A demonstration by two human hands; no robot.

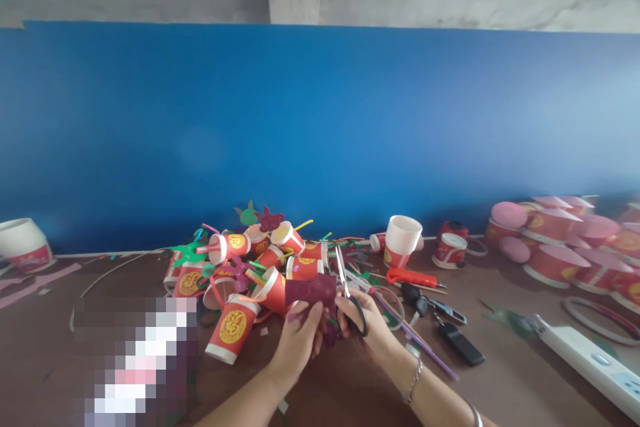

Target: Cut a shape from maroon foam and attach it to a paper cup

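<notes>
My left hand (299, 337) pinches a dark maroon sheet (311, 290), perhaps paper or felt, near its lower edge. Close beside it, my right hand (370, 321) is closed round the black handles of a pair of scissors (357, 315), whose blades point up and away at the sheet's right side. Whether the blades touch the sheet I cannot tell. Just beyond both hands lies a heap of red and white paper cups (233, 330) with coloured strips and cut-out shapes. A green cut-out (190, 253) rests on the heap's left side.
A white-topped cup (401, 240) stands right of the heap, near an orange cutter (411, 277) and keys with a black fob (460, 341). A white power strip (590, 360) lies at right, below several pink-topped cups (560, 263). A blue panel (320, 133) closes off the table's back.
</notes>
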